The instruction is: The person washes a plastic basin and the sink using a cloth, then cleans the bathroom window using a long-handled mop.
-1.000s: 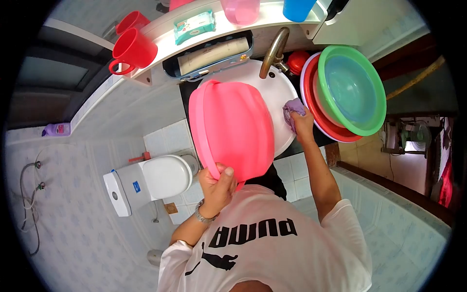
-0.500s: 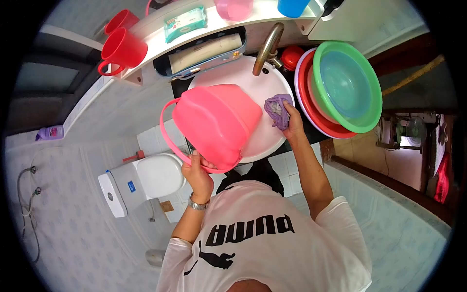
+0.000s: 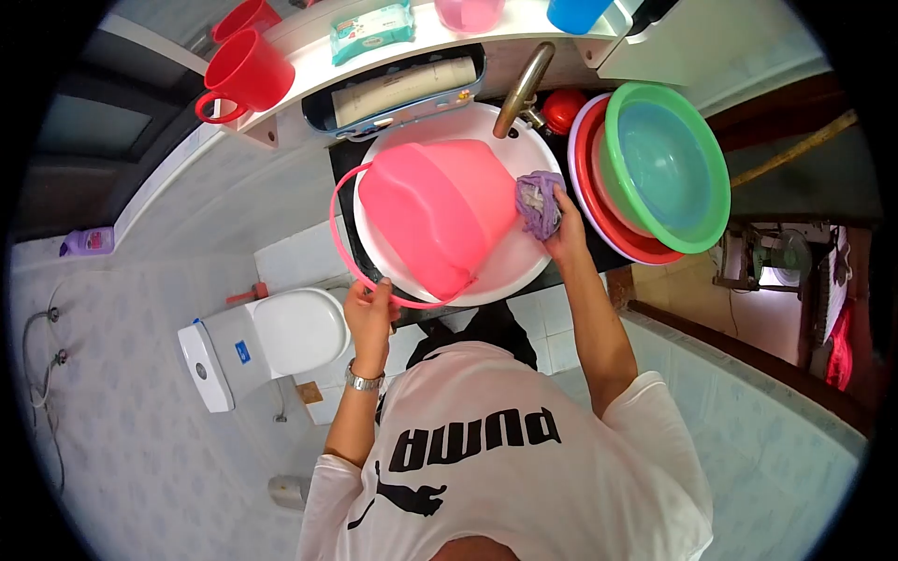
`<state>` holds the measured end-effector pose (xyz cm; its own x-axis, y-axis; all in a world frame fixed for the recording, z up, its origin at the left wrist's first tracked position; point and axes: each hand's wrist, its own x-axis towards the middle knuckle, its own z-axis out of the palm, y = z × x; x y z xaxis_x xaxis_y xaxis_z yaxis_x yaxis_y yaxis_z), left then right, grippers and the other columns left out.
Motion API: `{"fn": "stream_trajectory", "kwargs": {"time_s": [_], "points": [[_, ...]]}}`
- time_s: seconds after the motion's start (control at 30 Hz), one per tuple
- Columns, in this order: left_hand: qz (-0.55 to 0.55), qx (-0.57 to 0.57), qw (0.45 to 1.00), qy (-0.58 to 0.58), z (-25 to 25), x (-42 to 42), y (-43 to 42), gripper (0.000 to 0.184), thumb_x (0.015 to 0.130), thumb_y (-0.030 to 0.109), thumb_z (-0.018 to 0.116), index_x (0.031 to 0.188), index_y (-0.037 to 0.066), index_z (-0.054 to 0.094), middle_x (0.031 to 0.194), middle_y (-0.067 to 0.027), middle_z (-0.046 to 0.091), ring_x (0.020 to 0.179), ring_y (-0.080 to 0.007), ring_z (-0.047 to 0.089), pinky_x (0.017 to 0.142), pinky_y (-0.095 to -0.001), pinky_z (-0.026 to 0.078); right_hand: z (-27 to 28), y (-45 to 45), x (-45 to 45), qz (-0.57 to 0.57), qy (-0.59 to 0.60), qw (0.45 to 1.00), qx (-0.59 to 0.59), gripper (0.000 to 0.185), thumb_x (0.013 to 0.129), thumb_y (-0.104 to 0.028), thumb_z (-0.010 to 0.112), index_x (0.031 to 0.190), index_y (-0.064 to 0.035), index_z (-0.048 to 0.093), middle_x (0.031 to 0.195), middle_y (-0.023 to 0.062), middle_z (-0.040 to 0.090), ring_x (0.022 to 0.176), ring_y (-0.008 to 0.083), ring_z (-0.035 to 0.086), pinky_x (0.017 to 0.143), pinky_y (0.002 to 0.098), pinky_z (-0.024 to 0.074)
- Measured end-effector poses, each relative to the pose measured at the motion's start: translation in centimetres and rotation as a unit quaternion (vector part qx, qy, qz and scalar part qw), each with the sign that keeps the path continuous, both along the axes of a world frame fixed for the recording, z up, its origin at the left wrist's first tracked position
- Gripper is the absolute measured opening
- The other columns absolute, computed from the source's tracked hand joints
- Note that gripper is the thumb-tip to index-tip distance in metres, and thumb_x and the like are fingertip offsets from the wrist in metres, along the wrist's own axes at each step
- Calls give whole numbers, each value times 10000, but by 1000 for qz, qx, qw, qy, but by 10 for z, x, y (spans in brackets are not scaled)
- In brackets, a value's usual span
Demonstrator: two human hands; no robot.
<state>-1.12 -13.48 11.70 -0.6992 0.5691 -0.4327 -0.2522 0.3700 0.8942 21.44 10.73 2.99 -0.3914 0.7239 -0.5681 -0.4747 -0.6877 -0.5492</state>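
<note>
A: Where is the bucket [image 3: 435, 215] sitting?

B: It's leaning, tipped, over the sink [image 3: 514, 258]; whether it's touching the bowl, I can't tell.

A: And the hands?

B: The left hand [image 3: 372, 313] is gripping the handle [image 3: 335, 214] by the sink's near edge. The right hand [image 3: 563, 224] is clutching a crumpled cloth [image 3: 538, 201] at the sink's right side.

A: How is the bucket likely handling?

B: Looking like thin plastic, so probably feeling light, flexing a little, slipping where wet. The handle is probably swinging loosely; its body seems the steadier hold.

A: What else is standing around?

B: The tap [image 3: 524, 91] is rising behind the sink, a tray [image 3: 402, 117] is lying back left, and stacked basins [image 3: 717, 178] are resting to its right.
</note>
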Motion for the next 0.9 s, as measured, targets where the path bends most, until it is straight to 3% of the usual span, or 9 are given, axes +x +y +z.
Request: {"fn": "stream_trajectory", "kwargs": {"time_s": [0.1, 0.2, 0.27, 0.37, 0.47, 0.53, 0.67, 0.8, 0.9], "points": [[28, -14, 999, 44, -8, -5, -6, 217, 860, 187, 658, 887, -1, 554, 599, -16, 560, 493, -74, 502, 442, -226, 402, 3, -5, 4, -2, 16, 1000, -7, 398, 940, -356, 497, 1222, -80, 543, 1073, 96, 652, 868, 252, 655, 603, 406, 524], [33, -44, 975, 215, -25, -10, -25, 277, 838, 158, 678, 920, -77, 557, 575, -19, 552, 506, -79, 477, 471, -248, 396, 6, -13, 4, -12, 94, 995, 27, 421, 958, -327, 469, 1281, -58, 500, 1196, 125, 601, 1042, 271, 608, 824, 417, 512], [27, 22, 946, 322, -13, -3, -31, 272, 825, 127, 684, 938, -85, 558, 564, -28, 550, 506, -85, 479, 500, -262, 416, 9, -17, 0, -32, 103, 993, 41, 459, 960, -344, 437, 1320, -59, 454, 1244, 138, 573, 1051, 293, 605, 763, 455, 541], [-120, 103, 942, 296, 19, 20, -26, 238, 810, 100, 691, 960, -48, 580, 535, -54, 529, 483, -103, 472, 489, -274, 418, 26, -31, -1, -60, 138, 987, 54, 444, 976, -304, 411, 1330, -38, 432, 1308, 148, 520, 1179, 307, 526, 987, 468, 437], [-321, 144, 893, 280, 45, 43, 6, 230, 817, 154, 695, 934, -8, 583, 526, -94, 504, 433, -184, 484, 458, -297, 410, 47, -49, -7, -103, 137, 983, 65, 436, 979, -287, 412, 1329, -28, 430, 1309, 147, 519, 1174, 309, 530, 1025, 449, 406], [-334, 142, 889, 279, 37, 54, 43, 259, 827, 202, 682, 925, -13, 575, 539, -120, 509, 439, -240, 512, 452, -324, 416, 58, -62, -8, -114, 141, 980, 84, 431, 978, -278, 421, 1323, -19, 436, 1302, 150, 526, 1175, 304, 530, 1041, 441, 388], [-265, 65, 961, -38, 59, 72, 125, 238, 850, 201, 609, 900, -29, 573, 592, -178, 552, 517, -328, 555, 514, -406, 440, 66, -72, -10, -93, 128, 977, 140, 421, 970, -275, 457, 1298, -11, 461, 1250, 133, 566, 1113, 270, 572, 983, 411, 437], [-253, 102, 941, 202, -6, 80, 169, 205, 844, 170, 574, 877, -31, 593, 585, -160, 556, 515, -288, 560, 537, -393, 455, 79, -66, -12, -47, 104, 976, 184, 375, 955, -240, 512, 1252, -11, 485, 1182, 99, 597, 1051, 223, 596, 934, 374, 466], [-287, 91, 933, 198, -6, 73, 169, 185, 826, 122, 542, 862, -41, 621, 574, -140, 543, 520, -220, 560, 555, -364, 472, 73, -49, -8, -36, 95, 977, 186, 348, 944, -182, 528, 1232, 11, 499, 1146, 99, 603, 1018, 209, 598, 910, 349, 466]]}}
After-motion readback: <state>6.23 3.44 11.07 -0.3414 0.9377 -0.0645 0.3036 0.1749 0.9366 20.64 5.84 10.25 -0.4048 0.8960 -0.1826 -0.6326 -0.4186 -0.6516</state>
